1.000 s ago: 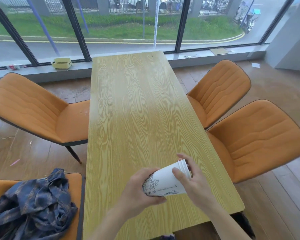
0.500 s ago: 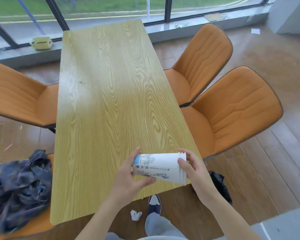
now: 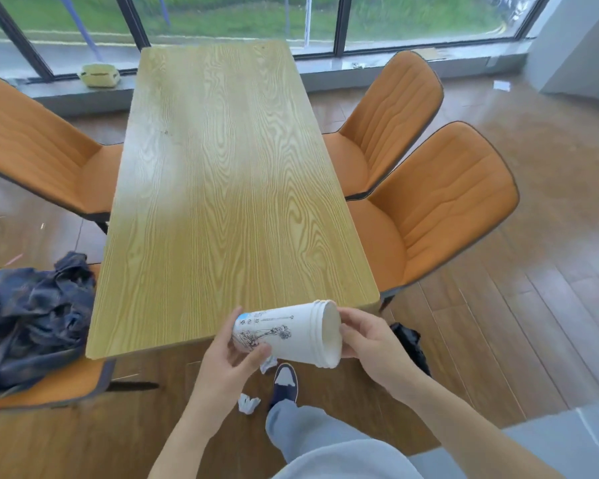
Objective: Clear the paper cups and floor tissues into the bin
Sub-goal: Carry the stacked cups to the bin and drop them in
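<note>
A nested stack of white paper cups with black line drawings lies on its side in both my hands, just past the table's near edge. My left hand grips the base end. My right hand holds the open rim end, which faces right. Two crumpled white tissues lie on the wooden floor below: one beside my shoe, another partly hidden under the cups. A black bag, perhaps the bin liner, sits on the floor behind my right hand.
The long wooden table stretches ahead. Orange chairs stand right and left. A dark blue garment lies on the near left chair. My leg and shoe are below. White paper lies far right.
I have stepped back from the table, so the cups now hang over the floor instead of the tabletop. The stack's open end has turned more toward me. A second tissue has come into view.
</note>
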